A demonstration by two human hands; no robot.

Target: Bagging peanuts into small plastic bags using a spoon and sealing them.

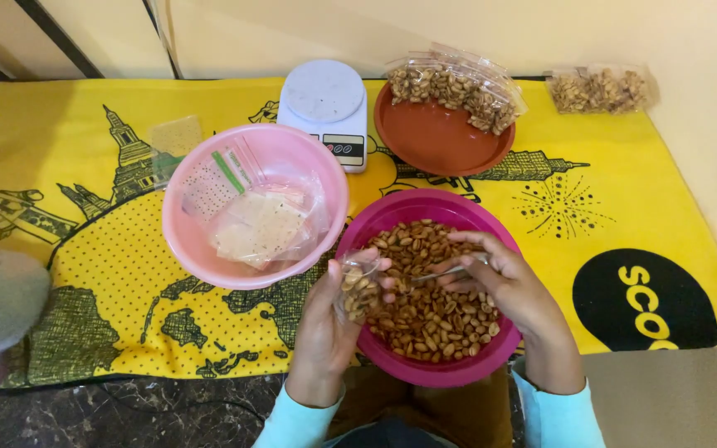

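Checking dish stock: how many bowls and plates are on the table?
3: a light pink bowl holding empty bags at centre-left, a magenta bowl of peanuts under the hands, a brown plate behind it.

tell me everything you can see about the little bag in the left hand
The small clear plastic bag looks thin and crinkly, partly filled with roasted peanuts. The left hand holds it roughly upright, mouth up, at the near-left rim of the magenta bowl of peanuts. The right hand brings a metal spoon toward its mouth. Whether the spoon touches it is unclear.
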